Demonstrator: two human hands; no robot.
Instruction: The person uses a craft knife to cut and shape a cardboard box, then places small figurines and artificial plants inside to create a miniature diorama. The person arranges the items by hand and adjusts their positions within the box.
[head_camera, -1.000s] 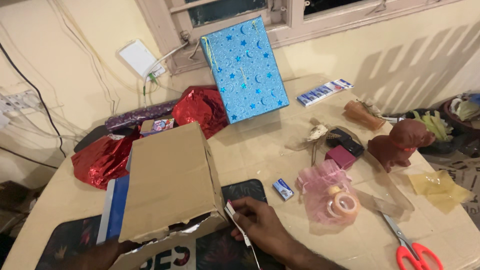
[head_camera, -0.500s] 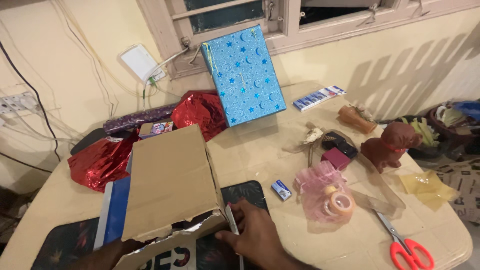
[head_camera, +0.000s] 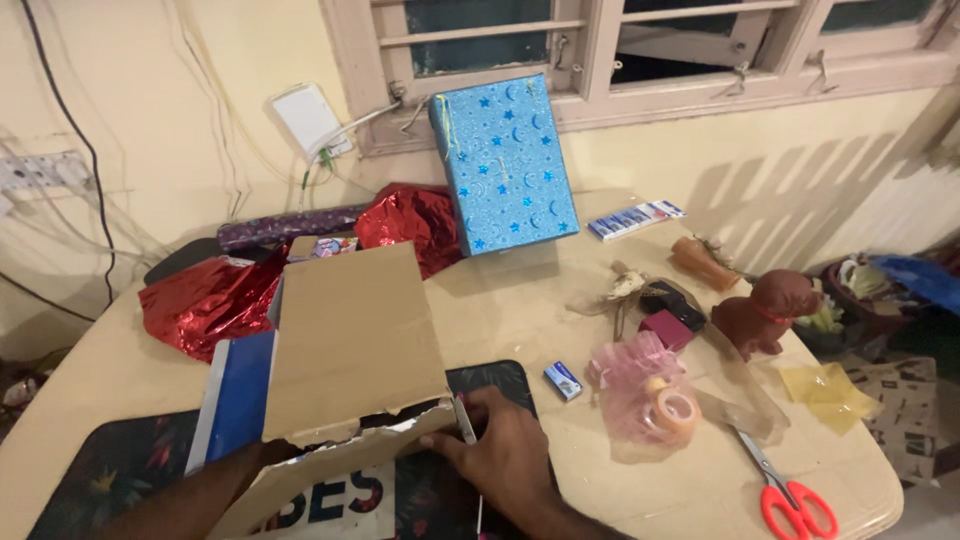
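A brown cardboard box (head_camera: 350, 335) with a torn front edge stands on the beige table (head_camera: 520, 300), over a blue sheet (head_camera: 240, 385). My left hand (head_camera: 265, 460) reaches under the box's near edge and is mostly hidden by it. My right hand (head_camera: 505, 455) presses against the box's near right corner, with a thin white and pink strip (head_camera: 466, 425) under its fingers. A dark floral mat (head_camera: 495, 380) lies beneath.
A blue starred gift box (head_camera: 505, 165) leans against the wall. Red foil wrap (head_camera: 215, 295), a pink mesh bag with tape rolls (head_camera: 655, 395), a small blue box (head_camera: 563, 380), red-handled scissors (head_camera: 790, 495) and a brown dog figurine (head_camera: 765, 312) lie around.
My right hand slid in against the box corner and flattened over the strip. The camera view rose and shifted slightly; the box stayed in place.
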